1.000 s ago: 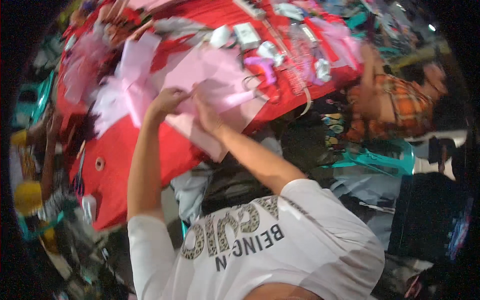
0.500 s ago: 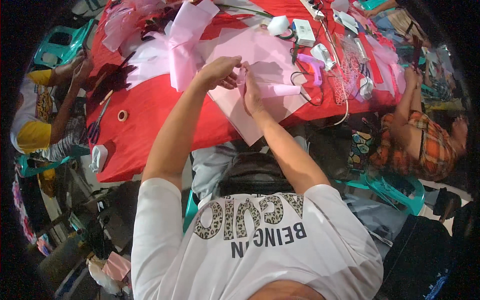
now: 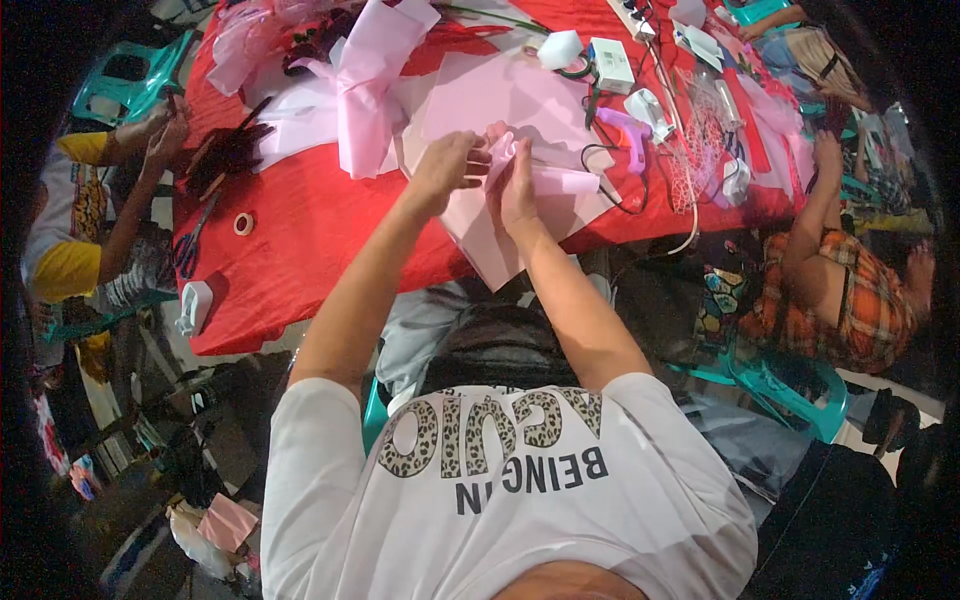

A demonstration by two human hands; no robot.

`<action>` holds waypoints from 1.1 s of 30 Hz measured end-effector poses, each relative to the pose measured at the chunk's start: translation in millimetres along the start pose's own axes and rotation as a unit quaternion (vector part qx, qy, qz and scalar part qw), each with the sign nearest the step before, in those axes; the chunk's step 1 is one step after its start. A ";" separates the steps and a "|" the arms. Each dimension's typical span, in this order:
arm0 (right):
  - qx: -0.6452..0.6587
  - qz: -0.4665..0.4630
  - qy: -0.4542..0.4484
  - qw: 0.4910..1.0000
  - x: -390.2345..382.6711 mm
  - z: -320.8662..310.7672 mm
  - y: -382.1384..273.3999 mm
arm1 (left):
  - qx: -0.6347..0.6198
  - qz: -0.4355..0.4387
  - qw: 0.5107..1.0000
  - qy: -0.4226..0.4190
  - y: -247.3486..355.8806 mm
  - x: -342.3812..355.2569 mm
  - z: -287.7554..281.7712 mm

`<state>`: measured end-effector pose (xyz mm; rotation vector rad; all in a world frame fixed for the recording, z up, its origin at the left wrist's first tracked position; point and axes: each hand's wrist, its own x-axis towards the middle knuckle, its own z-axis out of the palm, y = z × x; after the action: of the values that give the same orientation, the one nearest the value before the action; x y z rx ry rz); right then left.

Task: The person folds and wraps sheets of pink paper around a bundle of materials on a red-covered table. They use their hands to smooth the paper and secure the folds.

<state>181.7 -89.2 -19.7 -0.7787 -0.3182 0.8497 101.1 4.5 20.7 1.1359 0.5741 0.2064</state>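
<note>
A sheet of pink wrapping paper (image 3: 502, 152) is bunched up in folds between my two hands, over the flat pink sheets on the table. My right hand (image 3: 519, 188) grips the folds from the right, its fingers close together and pointing away from me. On the other side my left hand (image 3: 448, 172) has its fingers bent around the paper's left edge; its fingertips are partly hidden. A rolled pink edge (image 3: 567, 181) sticks out to the right of my right hand. Beneath lie paler pink sheets (image 3: 480, 245), one corner reaching the table's near edge.
A pink paper bow (image 3: 368, 95) lies left of my hands on the red-covered table (image 3: 290, 235). To the right are a purple glue gun (image 3: 630, 140), a white box (image 3: 610, 65) and cords. Scissors (image 3: 188, 245) and a tape roll (image 3: 243, 224) lie left. Other people sit at both sides.
Both hands have come slightly nearer to me, and the left hand has turned, its fingers lower. More of the bunched pink paper now stands up between them.
</note>
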 end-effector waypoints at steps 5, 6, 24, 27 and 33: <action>-0.008 0.005 0.002 1.000 -2.9 7.8 -9.1 | 0.013 0.078 0.994 0.073 -22.9 -17.3 23.7; -0.003 0.004 0.001 1.000 -1.9 6.9 -8.8 | 0.018 0.099 0.992 0.081 -26.2 -16.8 25.8; -0.113 -0.014 -0.046 0.992 -0.7 8.7 -2.7 | 0.139 -0.084 0.984 0.076 28.3 -0.1 -7.3; -0.119 -0.017 -0.036 0.992 4.3 6.6 -2.2 | 0.200 -0.040 0.976 0.077 27.8 -1.6 4.9; -0.063 0.022 -0.024 0.997 -0.4 11.7 -2.0 | 0.246 -0.005 0.968 0.051 31.6 -2.2 16.3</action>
<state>176.2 -84.7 -10.2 -0.8861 -0.4021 0.8965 112.0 3.9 54.5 1.6103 0.7464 0.1158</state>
